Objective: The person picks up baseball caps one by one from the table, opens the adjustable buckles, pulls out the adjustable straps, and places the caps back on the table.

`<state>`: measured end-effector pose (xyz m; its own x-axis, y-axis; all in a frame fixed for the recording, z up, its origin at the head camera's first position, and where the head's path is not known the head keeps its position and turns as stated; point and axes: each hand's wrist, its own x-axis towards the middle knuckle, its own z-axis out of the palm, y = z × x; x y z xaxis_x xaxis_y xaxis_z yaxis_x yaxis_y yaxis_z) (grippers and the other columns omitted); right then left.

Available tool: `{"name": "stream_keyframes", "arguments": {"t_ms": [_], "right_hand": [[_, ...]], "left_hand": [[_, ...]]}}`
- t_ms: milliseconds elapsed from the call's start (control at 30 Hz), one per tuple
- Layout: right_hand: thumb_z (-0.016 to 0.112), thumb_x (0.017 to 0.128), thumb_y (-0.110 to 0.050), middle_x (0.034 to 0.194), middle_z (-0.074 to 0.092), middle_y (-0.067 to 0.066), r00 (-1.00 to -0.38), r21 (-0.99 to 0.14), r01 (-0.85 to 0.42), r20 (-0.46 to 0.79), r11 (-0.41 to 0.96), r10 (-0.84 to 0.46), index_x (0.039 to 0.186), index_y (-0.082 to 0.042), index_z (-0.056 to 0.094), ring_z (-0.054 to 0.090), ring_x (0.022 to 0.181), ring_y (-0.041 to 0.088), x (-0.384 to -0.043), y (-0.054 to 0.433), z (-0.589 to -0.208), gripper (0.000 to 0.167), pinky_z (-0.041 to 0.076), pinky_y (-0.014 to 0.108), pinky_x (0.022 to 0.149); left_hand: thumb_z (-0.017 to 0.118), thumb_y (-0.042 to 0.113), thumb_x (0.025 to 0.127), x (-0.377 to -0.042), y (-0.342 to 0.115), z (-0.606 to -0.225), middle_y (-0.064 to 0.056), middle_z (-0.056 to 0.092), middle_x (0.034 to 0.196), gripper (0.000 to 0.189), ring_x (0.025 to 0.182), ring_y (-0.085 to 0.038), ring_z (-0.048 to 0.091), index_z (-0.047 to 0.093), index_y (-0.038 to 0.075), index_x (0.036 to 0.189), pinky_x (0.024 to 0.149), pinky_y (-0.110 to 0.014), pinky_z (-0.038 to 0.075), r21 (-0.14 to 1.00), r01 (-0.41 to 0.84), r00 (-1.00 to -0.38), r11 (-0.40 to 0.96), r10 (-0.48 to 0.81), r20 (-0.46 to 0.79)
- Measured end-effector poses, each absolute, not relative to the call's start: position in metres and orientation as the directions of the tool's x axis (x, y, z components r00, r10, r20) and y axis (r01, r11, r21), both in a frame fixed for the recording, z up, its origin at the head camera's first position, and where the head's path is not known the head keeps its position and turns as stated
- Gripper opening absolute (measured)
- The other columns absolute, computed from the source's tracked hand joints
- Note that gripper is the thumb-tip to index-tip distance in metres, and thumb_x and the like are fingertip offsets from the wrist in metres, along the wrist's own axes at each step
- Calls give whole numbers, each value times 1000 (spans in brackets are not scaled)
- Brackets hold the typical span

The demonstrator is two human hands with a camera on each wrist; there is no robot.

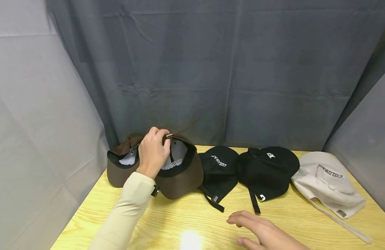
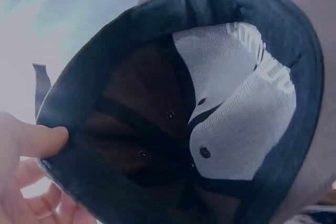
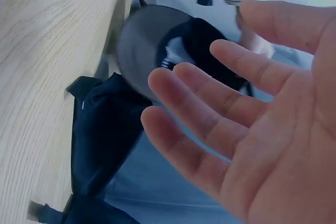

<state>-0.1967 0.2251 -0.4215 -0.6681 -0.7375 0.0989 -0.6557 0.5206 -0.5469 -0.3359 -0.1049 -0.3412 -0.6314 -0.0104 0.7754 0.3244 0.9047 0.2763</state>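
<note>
My left hand [image 1: 153, 152] pinches the back edge of a brown baseball cap [image 1: 180, 185], near its strap and small metal buckle. The cap is tilted with its inside facing me and its brim downward. In the left wrist view, the thumb presses on the dark sweatband [image 2: 121, 30], while the other fingers lie outside the edge. Pale lining with the back of white stitched lettering shows inside. Over the front of the table, my right hand [image 1: 258, 229] is held with relaxed, spread fingers and nothing in it. The right wrist view shows its palm [image 3: 283, 145].
Another brown cap [image 1: 117, 173] stands at the left, partly behind my left hand. To the right, two black caps [image 1: 218, 173] and a cream cap [image 1: 331, 177] lie in a row on the wooden table [image 1: 167, 222]. Grey cloth [image 1: 186, 69] hangs behind; pale cloth walls flank the table.
</note>
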Motion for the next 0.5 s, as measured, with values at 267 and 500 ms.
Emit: {"name": "stream_keyframes", "arguments": {"t_ms": [267,500], "right_hand": [[56,99,-42,133,59,-2,-708,-579,-590,35,563,-705,134,-28,54,59,114,9,-198,224,-416,38,54,25,90],[64,96,-35,123,63,-6,-735,-519,-648,234,557,-637,128,-25,57,61,103,5,-195,219,-408,35,55,23,82]], "left_hand": [[69,11,86,-302,-100,-303,-8,64,87,12,68,-27,63,76,11,97,62,-43,53,278,387,-572,879,-8,820],[72,12,85,-274,-75,-303,-2,64,85,11,65,-19,62,76,14,95,57,-36,52,232,504,-566,832,116,816]]}}
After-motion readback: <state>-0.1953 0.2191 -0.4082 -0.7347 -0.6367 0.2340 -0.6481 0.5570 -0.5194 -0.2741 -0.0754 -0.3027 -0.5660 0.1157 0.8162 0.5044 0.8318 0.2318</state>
